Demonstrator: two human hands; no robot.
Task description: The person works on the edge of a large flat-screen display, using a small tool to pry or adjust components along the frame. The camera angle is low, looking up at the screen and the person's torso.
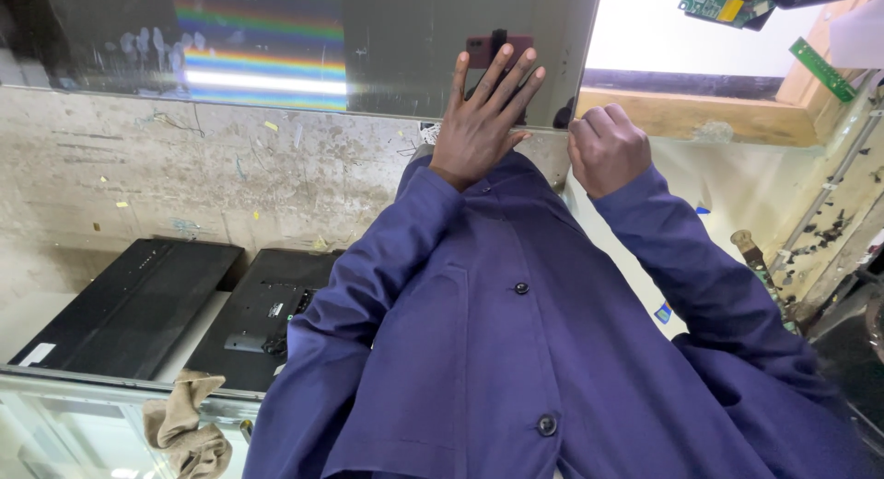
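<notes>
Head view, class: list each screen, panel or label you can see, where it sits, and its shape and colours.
Large glossy screen sheet: top, under the left hand, grey with rainbow bands.
Two black flat panels: lower left, rectangular, leaning.
White label: corner of the left panel.
Green circuit board: top right.

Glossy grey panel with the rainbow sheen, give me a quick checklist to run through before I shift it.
1. Left hand flat on the glossy grey reflective panel, fingers spread: ok.
2. Right hand gripping the panel's right edge: cannot tell; it is a closed fist there.
3. Panel surface clean: not ok; finger smudges at upper left.
4. Two black flat television casings lying apart from the panel: ok.
5. Crumpled beige cloth away from both hands: ok.
6. Small dark red object at the left fingertips free of the panel: cannot tell.
</notes>
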